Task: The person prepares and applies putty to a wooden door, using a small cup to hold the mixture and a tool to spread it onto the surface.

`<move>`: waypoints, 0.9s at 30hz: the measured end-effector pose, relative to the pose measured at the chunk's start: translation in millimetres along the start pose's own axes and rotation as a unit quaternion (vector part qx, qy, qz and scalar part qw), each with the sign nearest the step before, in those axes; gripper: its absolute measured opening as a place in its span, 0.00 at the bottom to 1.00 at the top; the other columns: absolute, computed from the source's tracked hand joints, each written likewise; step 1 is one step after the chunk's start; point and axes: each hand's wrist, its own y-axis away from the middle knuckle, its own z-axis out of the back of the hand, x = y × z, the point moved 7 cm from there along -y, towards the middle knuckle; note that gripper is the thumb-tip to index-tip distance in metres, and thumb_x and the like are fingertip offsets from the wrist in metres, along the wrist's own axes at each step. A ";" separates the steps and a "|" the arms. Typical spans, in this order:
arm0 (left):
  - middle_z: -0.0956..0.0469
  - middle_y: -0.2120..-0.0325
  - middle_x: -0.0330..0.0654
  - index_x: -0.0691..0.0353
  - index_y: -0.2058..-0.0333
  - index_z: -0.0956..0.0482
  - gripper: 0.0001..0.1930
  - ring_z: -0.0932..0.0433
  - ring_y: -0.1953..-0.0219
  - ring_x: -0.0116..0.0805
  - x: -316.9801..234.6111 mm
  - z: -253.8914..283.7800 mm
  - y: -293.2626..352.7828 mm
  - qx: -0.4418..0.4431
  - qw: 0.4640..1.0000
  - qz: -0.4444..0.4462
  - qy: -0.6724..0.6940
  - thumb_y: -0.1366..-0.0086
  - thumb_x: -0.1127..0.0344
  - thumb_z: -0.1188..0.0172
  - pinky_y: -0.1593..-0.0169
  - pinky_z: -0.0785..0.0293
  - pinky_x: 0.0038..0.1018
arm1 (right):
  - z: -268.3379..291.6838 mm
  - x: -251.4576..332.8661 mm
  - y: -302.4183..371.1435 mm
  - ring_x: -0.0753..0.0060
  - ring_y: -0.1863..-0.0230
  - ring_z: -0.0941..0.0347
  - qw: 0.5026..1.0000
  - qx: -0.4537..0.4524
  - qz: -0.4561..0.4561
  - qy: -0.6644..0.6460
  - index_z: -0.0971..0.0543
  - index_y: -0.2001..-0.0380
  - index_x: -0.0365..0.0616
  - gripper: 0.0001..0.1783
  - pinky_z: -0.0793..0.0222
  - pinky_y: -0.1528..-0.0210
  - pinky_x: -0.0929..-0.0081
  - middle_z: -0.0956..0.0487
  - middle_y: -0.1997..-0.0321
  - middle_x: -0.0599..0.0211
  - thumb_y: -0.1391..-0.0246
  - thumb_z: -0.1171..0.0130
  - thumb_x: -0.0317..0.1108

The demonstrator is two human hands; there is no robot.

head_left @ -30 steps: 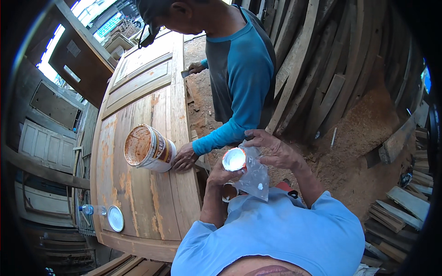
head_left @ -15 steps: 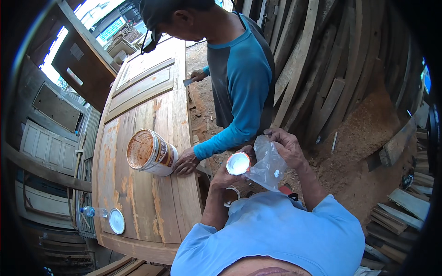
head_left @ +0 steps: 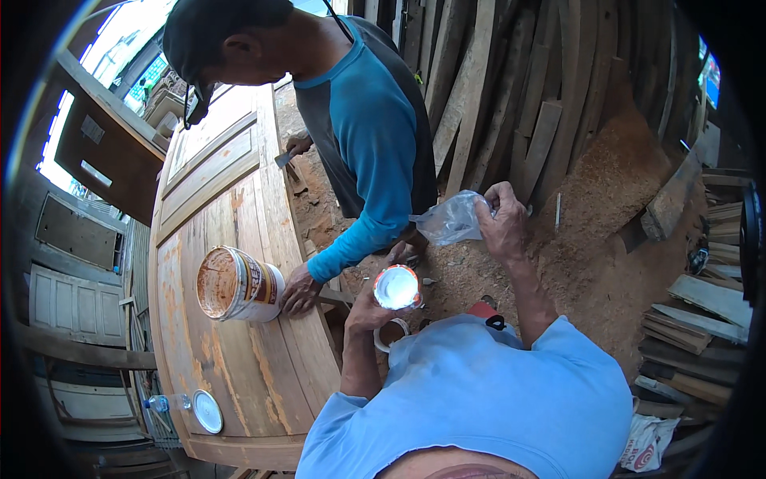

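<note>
Both hands grip: left (head_left: pixel 369 311) white can (head_left: pixel 396 287), right (head_left: pixel 500 222) plastic bag (head_left: pixel 451 219).

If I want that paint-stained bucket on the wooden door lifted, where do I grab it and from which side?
Probably by the white side wall of the bucket, coming from above. It is tilted with its open, orange-stained mouth toward the left, so the rim is messy. A co-worker's hand already steadies its right side on the door; take the upper wall clear of that hand.

A thin, clear, crinkled plastic bag (head_left: pixel 451 217) is glinting at twelve o'clock from a small can (head_left: pixel 396 287) showing glossy white; the door (head_left: pixel 239 351) is looking like matt, stained wood.
</note>
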 end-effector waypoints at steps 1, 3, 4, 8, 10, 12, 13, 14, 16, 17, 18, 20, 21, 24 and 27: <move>0.26 0.42 0.40 0.64 0.30 0.40 0.50 0.25 0.42 0.31 3.4 -3.5 -5.8 0.008 1.000 0.001 0.027 0.49 0.73 0.21 0.37 0.29 0.34 | -2.3 3.2 2.4 0.59 0.76 0.25 1.000 0.001 0.004 -0.025 0.29 0.65 0.42 0.11 0.30 0.70 0.60 0.25 0.77 0.61 0.43 0.36 0.32; 0.23 0.46 0.39 0.64 0.33 0.35 0.45 0.24 0.45 0.30 12.6 -9.0 -9.9 0.012 0.999 0.005 0.035 0.48 0.72 0.21 0.38 0.28 0.33 | -7.0 8.6 8.4 0.61 0.77 0.26 0.997 0.003 0.013 -0.077 0.29 0.66 0.42 0.10 0.30 0.72 0.62 0.26 0.78 0.61 0.42 0.36 0.31; 0.22 0.47 0.38 0.63 0.35 0.32 0.42 0.23 0.45 0.30 15.1 -10.6 -12.5 0.010 1.000 0.006 0.018 0.48 0.71 0.21 0.39 0.27 0.33 | -11.5 9.2 12.0 0.63 0.78 0.26 0.996 0.021 0.020 -0.080 0.29 0.66 0.42 0.10 0.30 0.72 0.63 0.26 0.78 0.62 0.42 0.36 0.30; 0.20 0.49 0.39 0.63 0.40 0.26 0.35 0.21 0.46 0.32 20.7 -11.7 -19.2 -0.048 0.998 0.023 0.030 0.48 0.74 0.22 0.41 0.23 0.35 | -25.5 12.9 24.0 0.69 0.78 0.27 0.986 0.094 0.025 -0.134 0.28 0.65 0.41 0.10 0.30 0.72 0.66 0.25 0.77 0.62 0.42 0.36 0.29; 0.21 0.47 0.41 0.63 0.39 0.27 0.35 0.22 0.44 0.34 19.4 -13.8 -20.5 -0.104 0.988 0.087 0.072 0.47 0.78 0.25 0.40 0.23 0.37 | -31.5 10.9 29.1 0.70 0.78 0.27 0.977 0.128 0.003 -0.169 0.27 0.65 0.40 0.09 0.30 0.71 0.67 0.24 0.77 0.63 0.43 0.36 0.29; 0.21 0.47 0.41 0.64 0.40 0.27 0.34 0.22 0.44 0.34 11.6 -11.1 -23.7 -0.113 0.991 0.033 0.066 0.46 0.78 0.25 0.40 0.23 0.37 | -36.9 -2.0 32.9 0.71 0.77 0.27 0.968 0.158 -0.030 -0.191 0.27 0.64 0.39 0.09 0.30 0.71 0.68 0.23 0.76 0.63 0.43 0.36 0.29; 0.21 0.47 0.41 0.64 0.40 0.27 0.34 0.22 0.43 0.34 8.2 -9.5 -23.8 -0.117 0.991 0.007 0.063 0.46 0.79 0.26 0.41 0.23 0.37 | -39.5 -8.3 33.9 0.71 0.75 0.26 0.966 0.175 -0.041 -0.185 0.26 0.63 0.38 0.09 0.29 0.69 0.68 0.22 0.74 0.62 0.42 0.37 0.30; 0.21 0.47 0.41 0.64 0.40 0.27 0.33 0.22 0.44 0.34 5.2 -7.6 -23.9 -0.117 0.991 -0.009 0.059 0.46 0.78 0.25 0.41 0.22 0.36 | -41.7 -15.2 34.0 0.71 0.73 0.26 0.964 0.192 -0.053 -0.178 0.25 0.62 0.38 0.09 0.29 0.68 0.69 0.22 0.73 0.62 0.42 0.37 0.31; 0.20 0.48 0.41 0.64 0.41 0.26 0.33 0.21 0.44 0.33 -1.7 -2.9 -24.3 -0.115 0.991 -0.039 0.050 0.46 0.78 0.25 0.41 0.22 0.36 | -36.3 -20.2 29.2 0.71 0.68 0.25 0.981 0.170 0.020 -0.095 0.23 0.60 0.37 0.11 0.28 0.64 0.68 0.21 0.68 0.60 0.41 0.37 0.34; 0.20 0.48 0.41 0.64 0.42 0.26 0.32 0.21 0.45 0.33 -2.3 -3.3 -24.1 -0.108 0.993 -0.039 0.036 0.46 0.77 0.25 0.41 0.22 0.36 | -29.4 -16.4 26.2 0.70 0.65 0.24 0.986 0.129 0.104 -0.018 0.22 0.59 0.37 0.13 0.28 0.62 0.67 0.21 0.65 0.59 0.41 0.37 0.35; 0.20 0.49 0.41 0.63 0.42 0.26 0.32 0.21 0.46 0.32 -2.6 -4.3 -23.6 -0.100 0.994 -0.040 0.023 0.46 0.76 0.25 0.42 0.22 0.35 | -24.4 -11.1 27.3 0.68 0.62 0.23 0.977 0.085 0.187 0.060 0.22 0.58 0.37 0.14 0.28 0.59 0.65 0.21 0.61 0.57 0.41 0.37 0.37; 0.19 0.49 0.40 0.63 0.42 0.26 0.32 0.20 0.46 0.32 -1.7 -0.4 -18.2 -0.090 0.995 -0.046 -0.021 0.46 0.75 0.24 0.42 0.22 0.35 | -21.6 1.6 19.9 0.62 0.56 0.23 0.989 0.141 0.020 -0.041 0.21 0.56 0.37 0.18 0.28 0.55 0.61 0.22 0.56 0.54 0.42 0.36 0.40; 0.19 0.50 0.40 0.63 0.42 0.26 0.32 0.20 0.47 0.31 0.7 1.5 -16.2 -0.081 0.994 -0.050 -0.050 0.46 0.74 0.23 0.42 0.22 0.35 | -20.1 10.1 20.7 0.58 0.54 0.23 0.980 0.167 -0.066 -0.089 0.21 0.56 0.37 0.19 0.28 0.53 0.59 0.23 0.53 0.52 0.43 0.36 0.42; 0.19 0.50 0.39 0.62 0.43 0.25 0.32 0.20 0.47 0.31 0.4 -3.7 -16.6 -0.072 0.993 -0.026 -0.093 0.46 0.73 0.23 0.42 0.22 0.34 | -23.2 49.3 20.7 0.46 0.52 0.24 0.968 0.232 0.037 -0.088 0.21 0.57 0.37 0.22 0.28 0.52 0.54 0.24 0.50 0.49 0.44 0.35 0.46; 0.19 0.49 0.39 0.62 0.43 0.25 0.31 0.20 0.46 0.31 -3.5 -12.9 -15.2 -0.070 0.991 -0.039 -0.110 0.45 0.71 0.22 0.42 0.22 0.33 | -45.5 38.7 27.3 0.44 0.56 0.22 0.972 0.226 0.056 0.017 0.20 0.60 0.36 0.20 0.27 0.54 0.54 0.21 0.56 0.47 0.46 0.35 0.43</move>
